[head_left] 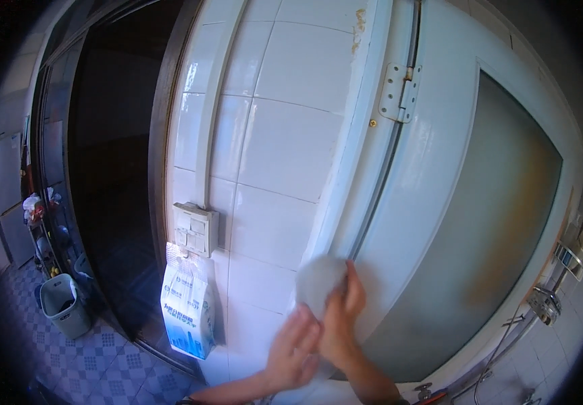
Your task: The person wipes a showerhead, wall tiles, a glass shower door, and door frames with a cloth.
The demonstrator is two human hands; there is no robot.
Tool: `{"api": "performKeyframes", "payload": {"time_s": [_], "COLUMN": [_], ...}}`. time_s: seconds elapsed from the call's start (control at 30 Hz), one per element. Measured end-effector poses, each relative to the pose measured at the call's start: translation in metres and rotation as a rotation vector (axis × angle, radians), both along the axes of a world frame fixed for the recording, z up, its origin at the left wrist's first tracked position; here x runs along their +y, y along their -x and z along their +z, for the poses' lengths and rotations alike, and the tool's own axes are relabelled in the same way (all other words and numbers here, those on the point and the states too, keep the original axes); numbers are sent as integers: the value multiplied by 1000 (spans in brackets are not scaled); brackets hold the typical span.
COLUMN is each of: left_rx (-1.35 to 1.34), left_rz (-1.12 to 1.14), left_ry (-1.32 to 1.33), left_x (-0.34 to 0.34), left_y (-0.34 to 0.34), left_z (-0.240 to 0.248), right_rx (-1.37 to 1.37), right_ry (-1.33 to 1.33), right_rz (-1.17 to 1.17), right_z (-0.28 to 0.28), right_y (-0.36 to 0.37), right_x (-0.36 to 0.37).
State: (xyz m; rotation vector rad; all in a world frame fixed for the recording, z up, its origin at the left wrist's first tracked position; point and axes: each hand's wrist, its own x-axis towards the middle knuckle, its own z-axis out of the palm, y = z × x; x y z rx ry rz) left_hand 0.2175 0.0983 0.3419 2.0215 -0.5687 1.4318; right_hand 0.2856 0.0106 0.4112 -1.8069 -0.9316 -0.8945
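Observation:
A round, pale grey thing (320,283), blurred so that its kind cannot be made out, is in front of the white door frame (345,209). My right hand (342,322) grips it from the lower right, its fingers partly behind it. Close against the right hand, my left hand (294,347) has its fingers at the thing's lower edge; they are smeared by motion, and whether they hold it is unclear. Beside the frame is a white door (433,169) with a frosted glass panel (467,250) and a metal hinge (399,94).
Left of my hands, a white and blue printed bag (189,304) hangs below a switch box (195,229) on the tiled wall (284,142). Farther left are a dark doorway (116,148) and a grey bin (67,307) on the patterned floor. A shower fitting (546,305) is at the far right.

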Motion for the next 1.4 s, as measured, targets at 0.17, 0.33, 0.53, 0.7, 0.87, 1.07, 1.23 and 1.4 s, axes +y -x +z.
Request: {"api": "performKeyframes", "payload": {"time_s": [0.17, 0.33, 0.53, 0.7, 0.87, 1.07, 1.23, 1.4], "left_rx": [-141, 5, 26, -141, -335, -603, -502, -315], "left_rz": [-8, 421, 593, 551, 663, 831, 800, 763], "left_ry": [210, 153, 216, 188, 63, 10, 93, 69], "left_x": [49, 61, 54, 48, 62, 67, 58, 58], "left_y": [-58, -69, -74, -112, -134, -133, -141, -123], "left_z": [25, 34, 39, 46, 143, 306, 244, 141], "right_rx": [-246, -123, -159, -462, -346, -461, -365, -379], "right_ry": [475, 500, 196, -39, 90, 50, 61, 51], "right_rz": [51, 177, 335, -355, -629, -660, -668, -672], "right_z": [59, 54, 53, 20, -9, -24, -25, -26], "right_y": [-13, -47, -19, -13, -31, -51, -50, -52], "right_x": [47, 59, 38, -11, -19, -11, -10, -11]}}
